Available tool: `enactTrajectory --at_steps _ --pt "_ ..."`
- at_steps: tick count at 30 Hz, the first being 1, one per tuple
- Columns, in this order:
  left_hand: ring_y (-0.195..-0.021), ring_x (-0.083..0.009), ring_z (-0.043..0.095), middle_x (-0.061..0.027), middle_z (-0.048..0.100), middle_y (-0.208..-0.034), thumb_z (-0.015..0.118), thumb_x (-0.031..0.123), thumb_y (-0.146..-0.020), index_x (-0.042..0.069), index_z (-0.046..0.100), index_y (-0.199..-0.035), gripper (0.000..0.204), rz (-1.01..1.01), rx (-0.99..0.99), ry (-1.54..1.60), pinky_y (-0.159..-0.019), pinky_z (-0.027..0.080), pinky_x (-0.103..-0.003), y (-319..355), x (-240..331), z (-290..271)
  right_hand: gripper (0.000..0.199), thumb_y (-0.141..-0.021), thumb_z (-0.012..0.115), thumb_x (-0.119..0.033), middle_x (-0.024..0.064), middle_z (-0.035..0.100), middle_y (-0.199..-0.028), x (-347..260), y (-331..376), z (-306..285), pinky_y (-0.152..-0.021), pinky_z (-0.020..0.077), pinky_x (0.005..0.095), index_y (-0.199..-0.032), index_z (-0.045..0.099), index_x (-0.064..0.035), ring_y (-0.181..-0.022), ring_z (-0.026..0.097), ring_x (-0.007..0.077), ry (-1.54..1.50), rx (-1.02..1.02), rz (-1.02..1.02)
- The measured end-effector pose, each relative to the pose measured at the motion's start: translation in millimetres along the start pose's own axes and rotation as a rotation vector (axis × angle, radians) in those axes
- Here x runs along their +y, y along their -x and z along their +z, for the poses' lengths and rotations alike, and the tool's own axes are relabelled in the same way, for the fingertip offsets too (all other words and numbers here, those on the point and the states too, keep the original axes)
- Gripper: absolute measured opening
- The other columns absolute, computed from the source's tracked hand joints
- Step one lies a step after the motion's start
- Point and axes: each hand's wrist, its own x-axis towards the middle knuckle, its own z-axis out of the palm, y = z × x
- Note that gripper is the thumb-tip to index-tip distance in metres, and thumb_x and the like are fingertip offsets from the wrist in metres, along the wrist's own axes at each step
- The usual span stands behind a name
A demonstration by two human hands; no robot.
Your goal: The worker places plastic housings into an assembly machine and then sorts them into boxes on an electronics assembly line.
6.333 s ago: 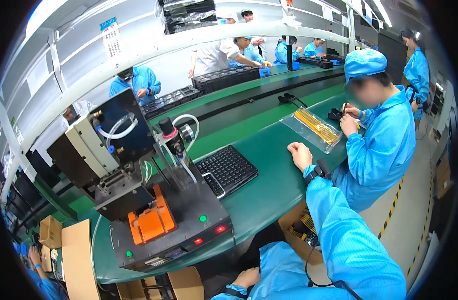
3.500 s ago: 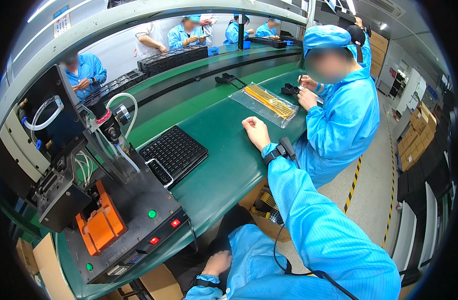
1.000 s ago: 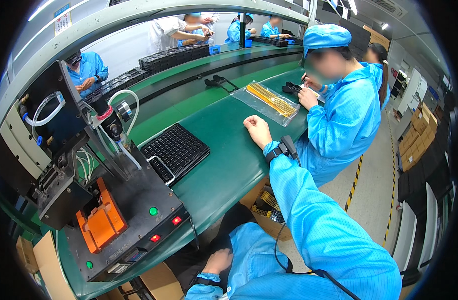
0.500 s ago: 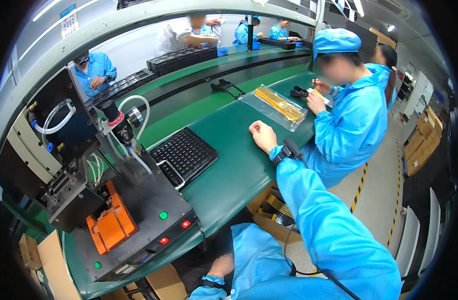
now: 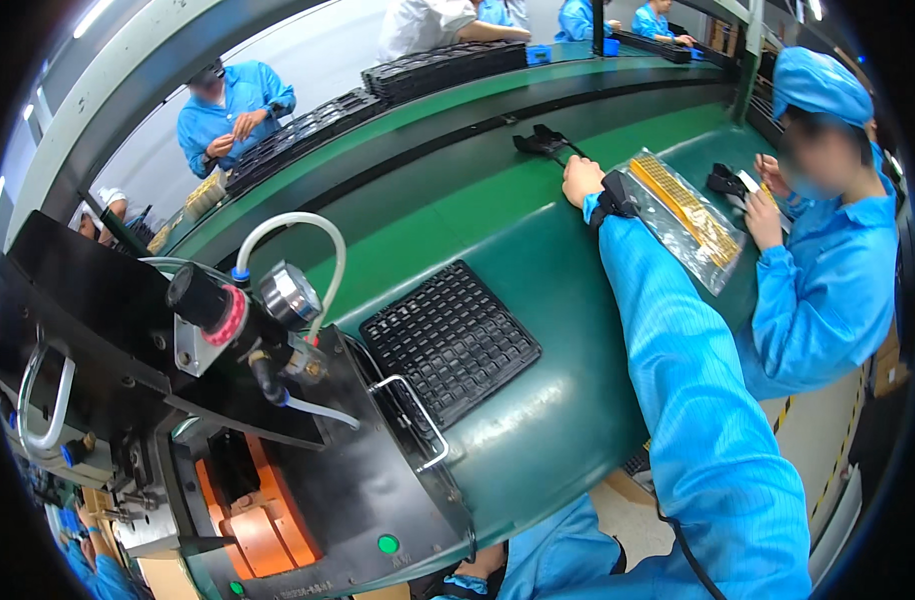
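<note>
Rt hand (image 5: 582,178) stretched far across green table (image 5: 498,215), fingers curled loosely, resting just beside small black part (image 5: 544,143); grip on it not discernible. Lt hand (image 5: 483,567) at lower edge under table, state unclear. Black grid tray (image 5: 450,341) nearer, clear bag w/ gold strips (image 5: 686,212) to rt.

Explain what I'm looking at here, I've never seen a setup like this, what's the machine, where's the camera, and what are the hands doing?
The camera sits on a worker's head, looking down through a fisheye lens, so straight edges bend. The blue sleeve is the wearer's own arm; the right hand reaches across the green bench toward a small black part, apparently not gripping it. The left hand is out of view. Beside the hand lies a clear bag of gold strips. Nearer lies a black gridded tray. At lower left stands a press machine with hoses, an orange fixture and a gauge. A co-worker sits at right.
</note>
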Motion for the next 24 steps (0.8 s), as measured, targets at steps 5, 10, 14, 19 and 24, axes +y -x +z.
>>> enactTrajectory --at_steps 5,10,14,19,24 --pt "-0.117 -0.0405 0.057 -0.0258 0.059 -0.126 0.041 0.034 -0.094 0.008 0.056 -0.131 0.047 -0.065 0.075 0.069 -0.099 0.046 -0.048 0.7 -12.0 6.7 0.007 -0.088 0.057 -0.016 0.0074 0.061 -0.099 -58.4 8.2 -0.8 -0.094 0.0379 0.0514 -0.092 0.062 -0.0144 -0.099 0.060 0.0290 -0.195 -0.172 -0.422" --pt "-0.122 -0.0398 0.054 -0.0253 0.057 -0.129 0.037 0.038 -0.096 0.010 0.054 -0.134 0.051 -0.072 0.278 0.147 -0.102 0.044 -0.047 -10.0 -36.2 47.8 0.008 -0.087 0.058 -0.014 0.0096 0.063 -0.097 -74.7 22.9 -16.0 -0.080 0.0435 0.0510 -0.093 0.063 -0.0130 -0.098 0.062 0.0310 -0.492 -0.190 -0.305" --pt "-0.128 -0.0470 0.042 -0.0247 0.048 -0.140 0.036 0.036 -0.098 0.005 0.050 -0.134 0.049 -0.492 0.120 0.525 -0.111 0.030 -0.051 30.4 35.3 -49.8 0.009 -0.090 0.055 -0.013 0.0100 0.063 -0.096 -71.7 48.5 -40.2 -0.085 0.0405 0.0468 -0.095 0.062 -0.0126 -0.099 0.061 0.0295 -0.494 -0.153 -0.262" --pt "-0.112 -0.0439 0.056 -0.0246 0.059 -0.125 0.047 0.040 -0.092 0.006 0.062 -0.119 0.046 -0.102 0.264 0.205 -0.096 0.046 -0.049 -26.6 -72.0 93.1 0.007 -0.092 0.053 -0.012 0.0070 0.061 -0.093 -83.1 122.0 -105.7 -0.094 0.0334 0.0459 -0.095 0.060 -0.0123 -0.099 0.057 0.0267 -0.444 -0.015 -0.442" --pt "-0.104 -0.0420 0.061 -0.0235 0.064 -0.116 0.049 0.040 -0.090 0.006 0.067 -0.109 0.042 -0.158 0.125 0.251 -0.088 0.050 -0.049 8.7 -27.1 18.6 0.006 -0.092 0.054 -0.010 0.0050 0.057 -0.092 -48.6 249.9 -172.4 -0.097 0.0310 0.0474 -0.097 0.058 -0.0107 -0.097 0.055 0.0251 -0.329 0.047 -0.474"
